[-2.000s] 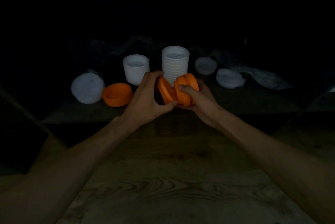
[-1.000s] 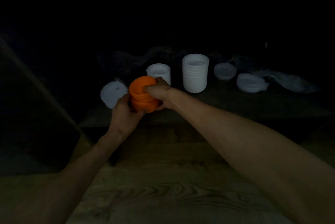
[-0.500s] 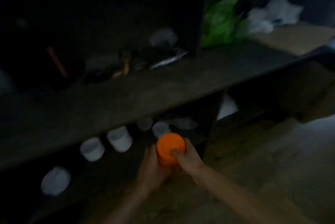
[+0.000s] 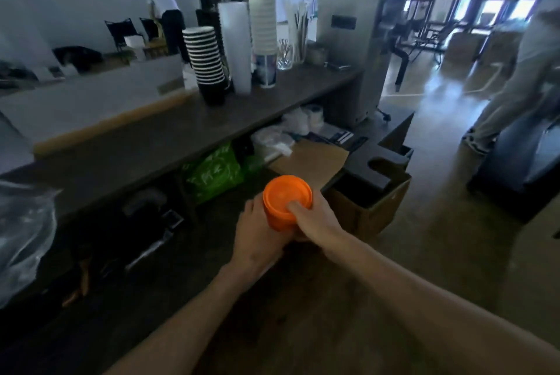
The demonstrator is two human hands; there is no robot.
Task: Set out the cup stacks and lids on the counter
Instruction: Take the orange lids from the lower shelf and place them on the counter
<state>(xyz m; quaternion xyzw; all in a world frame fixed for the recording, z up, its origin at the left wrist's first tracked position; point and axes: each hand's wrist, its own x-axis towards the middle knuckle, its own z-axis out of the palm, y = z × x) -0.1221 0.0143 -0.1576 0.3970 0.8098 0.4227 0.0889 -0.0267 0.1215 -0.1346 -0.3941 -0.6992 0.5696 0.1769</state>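
**Two hands on the orange lids**

Both hands hold a short stack of orange lids in the air, below the table edge. The left hand wraps its side and the right hand curls over the rim. The lids look light, stiff and smooth; I think loose ones may slide, so gripping the sides is safest.

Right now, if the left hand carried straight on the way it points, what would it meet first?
Probably the green plastic bag under the dark counter; the left hand grips the orange lid stack. Depth is unclear.
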